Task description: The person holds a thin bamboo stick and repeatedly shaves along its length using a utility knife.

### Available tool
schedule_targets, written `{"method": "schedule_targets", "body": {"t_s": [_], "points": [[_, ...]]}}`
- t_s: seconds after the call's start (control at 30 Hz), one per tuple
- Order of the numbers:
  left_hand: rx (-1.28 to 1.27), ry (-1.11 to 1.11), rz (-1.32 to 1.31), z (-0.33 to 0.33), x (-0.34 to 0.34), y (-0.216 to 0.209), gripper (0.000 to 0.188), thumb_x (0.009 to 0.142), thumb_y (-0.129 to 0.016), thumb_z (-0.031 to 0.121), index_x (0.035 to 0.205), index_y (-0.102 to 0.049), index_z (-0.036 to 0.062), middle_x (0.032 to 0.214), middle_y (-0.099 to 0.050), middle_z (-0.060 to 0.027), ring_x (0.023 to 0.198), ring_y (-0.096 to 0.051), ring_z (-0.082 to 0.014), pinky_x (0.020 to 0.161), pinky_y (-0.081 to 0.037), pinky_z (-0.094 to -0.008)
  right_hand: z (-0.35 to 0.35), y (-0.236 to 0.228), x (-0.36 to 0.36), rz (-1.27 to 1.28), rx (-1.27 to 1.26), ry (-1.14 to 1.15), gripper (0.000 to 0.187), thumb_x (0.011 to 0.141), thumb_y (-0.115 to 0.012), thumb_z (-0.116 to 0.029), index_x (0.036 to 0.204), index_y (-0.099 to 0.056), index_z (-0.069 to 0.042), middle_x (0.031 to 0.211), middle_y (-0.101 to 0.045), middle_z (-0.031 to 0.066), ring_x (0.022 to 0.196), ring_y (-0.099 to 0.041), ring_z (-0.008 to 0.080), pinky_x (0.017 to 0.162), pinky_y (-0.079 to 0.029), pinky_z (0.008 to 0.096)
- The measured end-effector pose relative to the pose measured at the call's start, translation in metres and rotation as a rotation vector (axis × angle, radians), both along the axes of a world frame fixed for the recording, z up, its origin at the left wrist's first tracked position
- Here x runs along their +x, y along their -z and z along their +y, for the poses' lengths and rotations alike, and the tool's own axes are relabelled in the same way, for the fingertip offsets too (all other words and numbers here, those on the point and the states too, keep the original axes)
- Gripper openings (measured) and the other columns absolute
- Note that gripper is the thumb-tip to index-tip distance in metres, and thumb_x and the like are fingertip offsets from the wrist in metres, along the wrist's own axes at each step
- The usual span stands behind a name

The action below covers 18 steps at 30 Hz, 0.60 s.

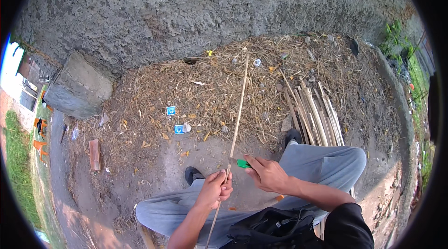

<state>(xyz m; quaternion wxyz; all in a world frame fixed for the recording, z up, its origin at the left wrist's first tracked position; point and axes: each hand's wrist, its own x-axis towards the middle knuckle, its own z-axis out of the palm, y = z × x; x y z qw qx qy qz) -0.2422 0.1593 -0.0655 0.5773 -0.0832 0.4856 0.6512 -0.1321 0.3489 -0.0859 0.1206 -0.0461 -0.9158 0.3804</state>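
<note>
A long, thin, pale wooden strip [240, 109] runs from between my knees out toward the wall, tilted slightly to the right at its far end. My left hand [214, 190] is closed around its near part. My right hand [268, 174] grips a knife [243, 163] by its green handle. Its short blade lies against the strip just beyond my left fingers. Part of the blade is hard to make out. To the right, beside my shoe, a pile of similar wooden strips [317, 113] rests on the ground.
A rough grey wall [210, 10] stands across the far side, with a concrete block [86, 83] at its left. Dry leaves and stalks litter the ground. Two small blue packets [179, 129] and a reddish brick [94, 154] lie to the left. My bent knees flank the strip.
</note>
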Motion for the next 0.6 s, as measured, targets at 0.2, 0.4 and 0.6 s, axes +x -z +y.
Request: {"method": "schedule_targets", "body": {"t_s": [0.2, 0.4, 0.6], "points": [[0.009, -0.017, -0.013, 0.000, 0.001, 0.002, 0.030, 0.106, -0.036, 0.029, 0.093, -0.049, 0.0063, 0.060, -0.033, 0.0041, 0.045, -0.023, -0.0039, 0.037, -0.017, -0.0219, -0.005, 0.002, -0.002, 0.053, 0.137, -0.050, 0.040, 0.091, -0.064, -0.023, 0.126, -0.057, -0.004, 0.071, -0.057, 0.0116, 0.055, -0.060, 0.0308, 0.048, -0.048, 0.0420], [-0.010, -0.004, 0.048, 0.001, 0.005, 0.003, 0.030, 0.106, -0.036, 0.030, 0.093, -0.049, 0.0061, 0.060, -0.033, 0.0040, 0.045, -0.024, -0.0041, 0.037, -0.017, -0.0220, 0.001, 0.004, -0.008, 0.148, 0.046, 0.013, 0.037, 0.088, -0.068, -0.022, 0.119, -0.063, -0.005, 0.063, -0.059, 0.0082, 0.047, -0.058, 0.0292, 0.044, -0.048, 0.0406], [-0.001, 0.000, 0.030, -0.002, 0.005, 0.008, 0.029, 0.106, -0.036, 0.029, 0.093, -0.048, 0.0058, 0.059, -0.033, 0.0039, 0.045, -0.024, -0.0042, 0.037, -0.017, -0.0222, -0.002, 0.005, -0.010, 0.214, 0.040, 0.040, 0.038, 0.087, -0.070, -0.021, 0.120, -0.062, -0.006, 0.070, -0.067, 0.0107, 0.050, -0.061, 0.0300, 0.045, -0.049, 0.0384]]}}
